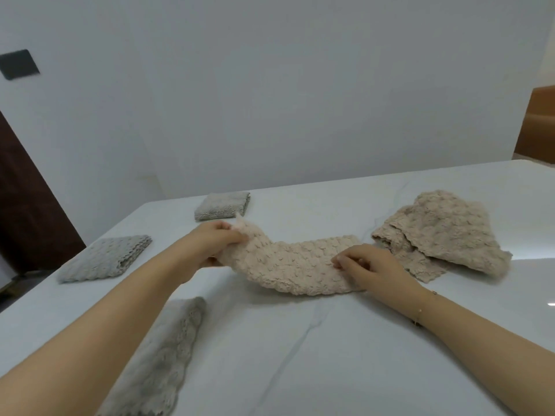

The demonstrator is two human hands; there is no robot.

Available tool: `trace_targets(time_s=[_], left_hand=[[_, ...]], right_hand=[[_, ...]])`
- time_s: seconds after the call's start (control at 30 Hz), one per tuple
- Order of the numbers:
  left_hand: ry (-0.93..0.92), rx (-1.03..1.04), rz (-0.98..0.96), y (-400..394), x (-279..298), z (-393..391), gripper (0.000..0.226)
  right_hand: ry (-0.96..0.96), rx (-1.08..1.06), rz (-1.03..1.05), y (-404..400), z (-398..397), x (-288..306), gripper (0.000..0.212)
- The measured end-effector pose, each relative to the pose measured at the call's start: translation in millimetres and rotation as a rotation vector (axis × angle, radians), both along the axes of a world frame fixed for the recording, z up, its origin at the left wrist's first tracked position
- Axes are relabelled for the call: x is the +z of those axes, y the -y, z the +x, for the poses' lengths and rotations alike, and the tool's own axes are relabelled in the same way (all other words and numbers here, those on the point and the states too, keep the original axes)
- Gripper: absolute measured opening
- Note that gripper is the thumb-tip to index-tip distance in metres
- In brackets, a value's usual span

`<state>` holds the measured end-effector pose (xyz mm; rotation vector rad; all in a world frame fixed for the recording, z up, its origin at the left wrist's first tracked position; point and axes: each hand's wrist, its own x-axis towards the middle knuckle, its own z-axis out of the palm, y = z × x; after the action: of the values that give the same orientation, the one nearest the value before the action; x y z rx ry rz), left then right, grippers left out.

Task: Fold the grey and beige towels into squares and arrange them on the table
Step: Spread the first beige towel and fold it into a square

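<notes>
A beige towel (297,262), folded into a long strip, lies across the middle of the white table (300,355). My left hand (214,240) grips its left end and lifts it off the surface. My right hand (369,265) presses down on the strip's right end. A crumpled pile of beige towels (444,232) sits just right of it. Three grey towels lie folded on the left: one far (222,205), one in the middle (108,258), one near (162,355), partly under my left forearm.
The table's left edge runs diagonally past the grey towels, with a dark brown door (27,211) beyond it. A white wall stands close behind the far edge. A wooden piece of furniture (537,124) shows at the far right.
</notes>
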<state>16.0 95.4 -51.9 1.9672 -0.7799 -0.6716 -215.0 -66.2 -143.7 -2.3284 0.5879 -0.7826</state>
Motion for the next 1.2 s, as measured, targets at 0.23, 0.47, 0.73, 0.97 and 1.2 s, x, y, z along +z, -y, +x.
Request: trace_targets(time_s=[0.23, 0.47, 0.73, 0.97, 1.2], left_hand=[[0.165, -0.098, -0.16, 30.2, 4.5, -53.8, 0.031], [0.275, -0.363, -0.219, 35.7, -49.4, -95.3, 0.038], [0.438, -0.319, -0.207, 14.4, -88.7, -73.9, 0.066], [0.617, -0.326, -0.207, 17.2, -101.2, -70.6, 0.057], [0.725, -0.373, -0.241, 18.3, -101.3, -74.1, 0.06]], right_hand=[[0.112, 0.019, 0.469, 4.2, 1.6, 0.5, 0.024], [0.165, -0.021, 0.629, 4.6, 1.3, 12.7, 0.036], [0.002, -0.112, 0.659, 8.3, 10.0, 20.5, 0.022], [0.072, -0.159, 0.598, -3.1, 31.6, 20.2, 0.038], [0.32, -0.176, 0.617, 8.3, 15.7, 27.5, 0.036]])
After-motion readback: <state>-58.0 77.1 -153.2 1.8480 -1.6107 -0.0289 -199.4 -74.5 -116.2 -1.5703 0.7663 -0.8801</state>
